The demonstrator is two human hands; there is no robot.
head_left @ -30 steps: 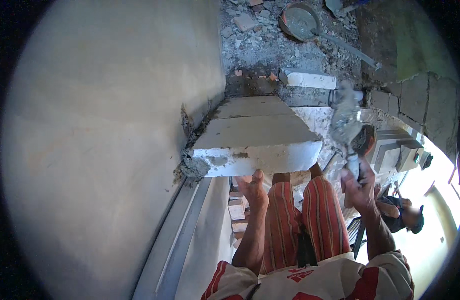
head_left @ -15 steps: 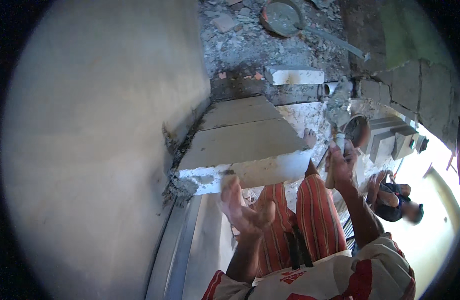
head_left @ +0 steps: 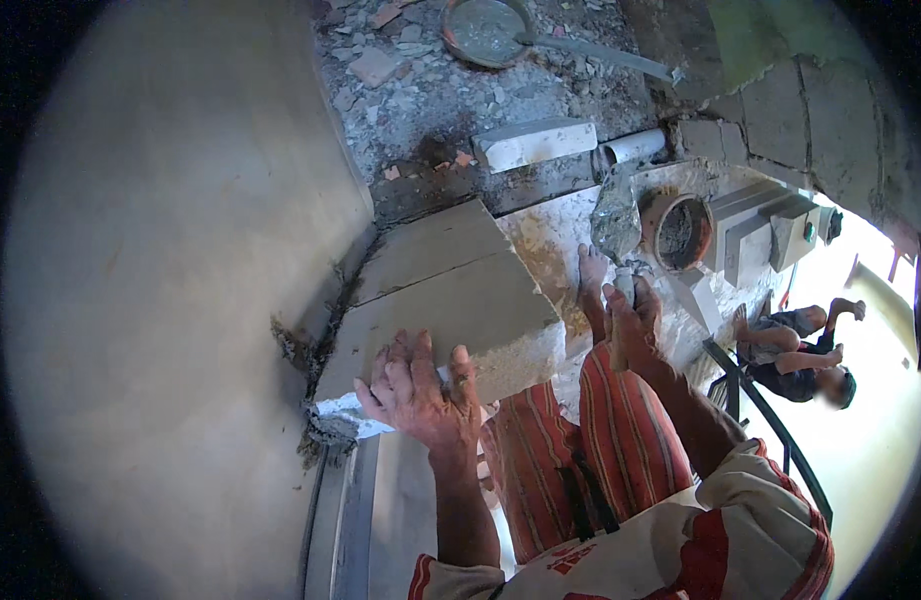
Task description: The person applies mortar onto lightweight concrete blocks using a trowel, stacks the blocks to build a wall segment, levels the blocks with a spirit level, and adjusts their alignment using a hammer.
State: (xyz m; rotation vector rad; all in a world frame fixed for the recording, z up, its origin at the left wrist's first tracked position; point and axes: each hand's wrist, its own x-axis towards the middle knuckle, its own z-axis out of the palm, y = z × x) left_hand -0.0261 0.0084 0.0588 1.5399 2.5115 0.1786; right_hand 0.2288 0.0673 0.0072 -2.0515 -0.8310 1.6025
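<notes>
Left hand (head_left: 420, 390) spread flat, fingers apart, on near edge of block (head_left: 445, 305), laid against wall (head_left: 170, 300) at 9 o'clock. Right hand (head_left: 632, 325) clenched on trowel (head_left: 617, 215), 2 o'clock. Risk: wet mortar lets block slide off course; toes below.

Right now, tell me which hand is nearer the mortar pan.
Right. The right hand grips a trowel just beside the mortar pan; the left hand rests flat on the block, farther off.

Rubble-strewn concrete floor (head_left: 570, 85), white block (head_left: 535, 143), white pipe piece (head_left: 635, 146), round metal pan (head_left: 485, 30), mortar bucket (head_left: 680, 230)
</notes>
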